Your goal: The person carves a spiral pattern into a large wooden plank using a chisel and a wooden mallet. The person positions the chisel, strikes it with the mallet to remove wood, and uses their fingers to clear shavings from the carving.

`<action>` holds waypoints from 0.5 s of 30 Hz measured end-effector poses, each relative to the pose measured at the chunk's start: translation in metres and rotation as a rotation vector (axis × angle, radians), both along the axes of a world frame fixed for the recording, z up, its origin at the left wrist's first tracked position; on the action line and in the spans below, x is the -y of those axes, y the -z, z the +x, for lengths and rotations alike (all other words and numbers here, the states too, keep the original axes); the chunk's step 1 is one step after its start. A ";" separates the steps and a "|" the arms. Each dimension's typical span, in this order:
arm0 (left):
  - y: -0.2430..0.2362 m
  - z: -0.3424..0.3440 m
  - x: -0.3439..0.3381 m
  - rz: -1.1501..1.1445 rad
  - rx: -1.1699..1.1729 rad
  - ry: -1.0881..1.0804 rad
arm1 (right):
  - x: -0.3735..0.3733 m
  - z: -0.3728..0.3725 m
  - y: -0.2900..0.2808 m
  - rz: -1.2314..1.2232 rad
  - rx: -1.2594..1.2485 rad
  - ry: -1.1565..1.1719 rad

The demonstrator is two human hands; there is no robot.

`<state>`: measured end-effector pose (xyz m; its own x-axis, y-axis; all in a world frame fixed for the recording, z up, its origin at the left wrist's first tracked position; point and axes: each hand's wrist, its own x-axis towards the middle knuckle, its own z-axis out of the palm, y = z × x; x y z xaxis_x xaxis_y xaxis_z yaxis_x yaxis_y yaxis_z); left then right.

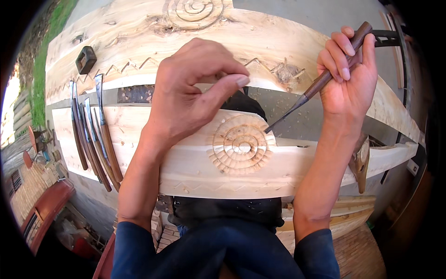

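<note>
The right hand [349, 76] grips a dark-handled carving chisel [320, 81] in a closed fist, its narrow steel tip resting at the upper right rim of a carved spiral rosette [240, 145] on the near pale wooden plank [153, 153]. The left hand [186, 90] holds nothing — thumb and forefinger pinched nearly together, it hovers just above the plank, left of the rosette. The carving looks well along: the rings are cut and a band of small scalloped notches runs round most of the rim, while a zigzag line [218, 187] runs along the lower edge; cleaning up at the right rim seems to be what remains. A second spiral [194, 10] sits on the far plank [116, 42]. A row of spare chisels [93, 135] lies at the left, and a small dark block [85, 59] rests beyond them.
</note>
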<state>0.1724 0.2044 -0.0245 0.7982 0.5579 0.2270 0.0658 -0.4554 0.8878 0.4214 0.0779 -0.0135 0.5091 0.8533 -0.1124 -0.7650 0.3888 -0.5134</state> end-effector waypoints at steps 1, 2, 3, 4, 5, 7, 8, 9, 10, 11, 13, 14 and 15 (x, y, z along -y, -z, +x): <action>-0.004 0.009 0.002 -0.003 -0.004 0.001 | 0.001 0.000 0.001 -0.003 -0.004 0.001; -0.007 0.021 0.001 0.129 0.017 0.102 | 0.001 0.000 0.000 0.000 0.008 -0.011; -0.008 0.034 0.003 0.261 0.042 0.207 | 0.003 0.001 -0.001 0.003 0.022 -0.020; -0.003 0.039 0.005 0.116 0.003 0.216 | 0.000 -0.002 -0.003 -0.004 0.025 -0.027; 0.005 0.044 0.007 0.109 0.006 0.209 | -0.004 -0.005 -0.005 0.008 0.052 -0.060; 0.018 0.056 0.016 0.141 0.141 0.218 | -0.001 -0.005 -0.006 0.019 0.068 -0.087; 0.023 0.057 0.018 0.198 0.140 0.235 | -0.002 -0.004 -0.006 0.017 0.088 -0.073; 0.025 0.057 0.018 0.187 0.137 0.236 | 0.000 -0.003 -0.006 0.010 0.106 -0.056; 0.027 0.056 0.016 0.188 0.137 0.258 | 0.001 -0.004 -0.006 -0.001 0.103 -0.055; 0.028 0.056 0.015 0.189 0.137 0.280 | 0.001 -0.004 -0.005 0.003 0.077 -0.065; 0.028 0.056 0.012 0.167 0.137 0.288 | -0.001 -0.005 -0.005 0.014 0.052 -0.083; 0.028 0.055 0.011 0.168 0.134 0.295 | -0.001 -0.006 -0.006 0.015 0.050 -0.096; 0.028 0.055 0.011 0.169 0.131 0.304 | -0.001 -0.007 -0.006 0.014 0.047 -0.108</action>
